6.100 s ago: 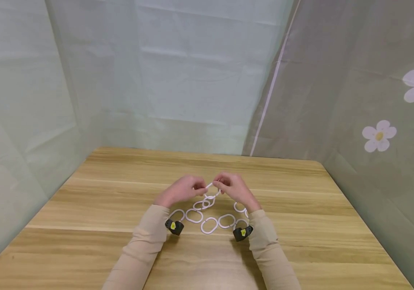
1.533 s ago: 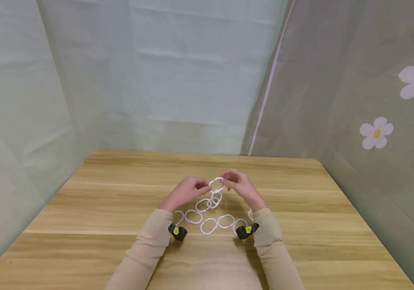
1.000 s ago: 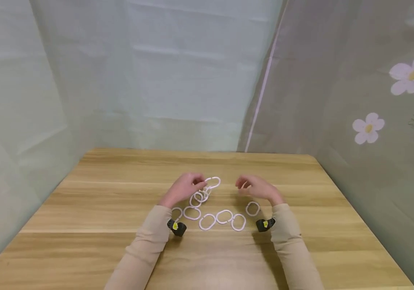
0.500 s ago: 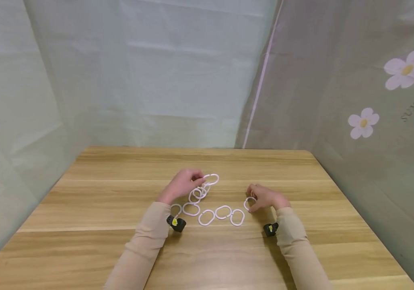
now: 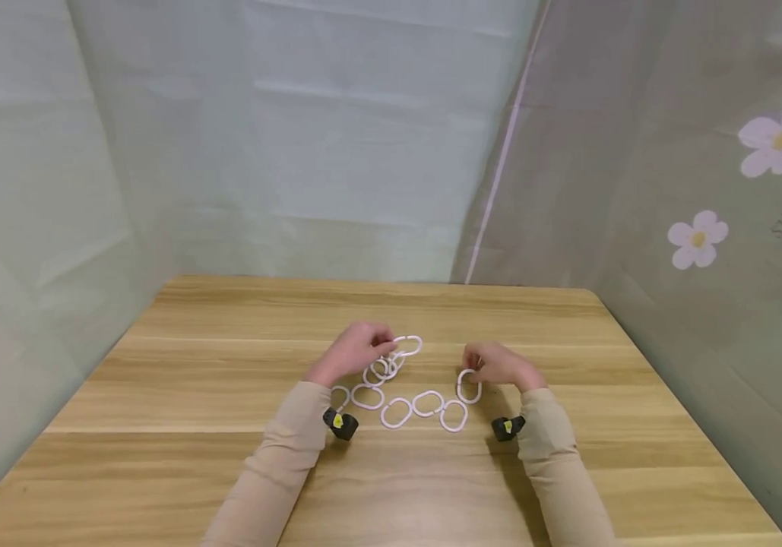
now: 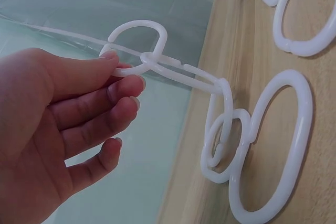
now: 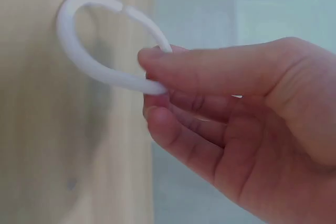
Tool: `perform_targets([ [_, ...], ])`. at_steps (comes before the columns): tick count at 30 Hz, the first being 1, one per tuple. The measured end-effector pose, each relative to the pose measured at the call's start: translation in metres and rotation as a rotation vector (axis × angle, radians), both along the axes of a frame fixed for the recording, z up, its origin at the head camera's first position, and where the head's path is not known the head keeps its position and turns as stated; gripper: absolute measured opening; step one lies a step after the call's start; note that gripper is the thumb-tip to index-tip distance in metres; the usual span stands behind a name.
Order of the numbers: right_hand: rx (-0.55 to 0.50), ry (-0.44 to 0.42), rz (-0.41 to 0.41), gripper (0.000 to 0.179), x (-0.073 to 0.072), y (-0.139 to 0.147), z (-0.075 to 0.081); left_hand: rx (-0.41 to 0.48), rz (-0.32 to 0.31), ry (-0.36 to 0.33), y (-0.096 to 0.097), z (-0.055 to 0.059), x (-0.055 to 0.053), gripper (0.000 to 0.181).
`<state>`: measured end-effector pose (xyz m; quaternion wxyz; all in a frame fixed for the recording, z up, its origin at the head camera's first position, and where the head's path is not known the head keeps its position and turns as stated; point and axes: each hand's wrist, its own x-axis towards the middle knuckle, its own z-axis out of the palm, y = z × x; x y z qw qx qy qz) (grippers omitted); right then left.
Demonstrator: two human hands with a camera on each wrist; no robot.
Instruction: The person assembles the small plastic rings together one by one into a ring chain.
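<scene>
In the left wrist view my left hand (image 6: 68, 114) pinches a white plastic curtain ring (image 6: 164, 38) between thumb and index finger. Each oval ring has a small gap in its loop. From the held ring, a second linked ring (image 6: 181, 81) hangs down to more linked rings lying on the tabletop. My right hand (image 5: 500, 365) is apart, to the right. In the right wrist view its thumb and fingers pinch a single curtain ring (image 7: 79, 56), raised from the table and linked to nothing. The fingers cover one end of it.
Several loose white rings lie in a rough row on the wooden table (image 5: 391, 486), in front of both hands. One ring (image 5: 453, 431) lies just left of the right wrist. Pale curtains (image 5: 363, 152) stand behind the table and at its sides.
My right hand has let go of the chain's end ring, moved right and toward me, and picked a loose ring off the table. My left hand keeps hold of the end ring.
</scene>
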<state>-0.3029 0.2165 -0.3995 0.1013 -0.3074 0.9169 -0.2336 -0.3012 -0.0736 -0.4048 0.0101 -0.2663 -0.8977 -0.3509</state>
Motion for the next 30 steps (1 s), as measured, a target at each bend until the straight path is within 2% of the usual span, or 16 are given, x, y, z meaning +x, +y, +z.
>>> perform_targets([
  [9, -0.170, 0.042, -0.094, 0.005, 0.000, -0.040, 0.023, -0.023, -0.008, -0.008, 0.003, 0.000, -0.001, 0.015],
  [17, -0.318, 0.149, -0.202, 0.006, -0.003, -0.066, 0.018, -0.044, -0.034, 0.024, 0.005, -0.003, 0.000, 0.011],
  [22, -0.299, 0.242, -0.246, 0.006, -0.001, -0.072, 0.018, -0.041, -0.042, 0.010, 0.004, 0.000, 0.005, 0.013],
  [30, -0.218, 0.332, -0.211, 0.006, -0.002, -0.082, 0.021, -0.049, -0.016, 0.015, 0.004, 0.005, 0.005, 0.014],
])
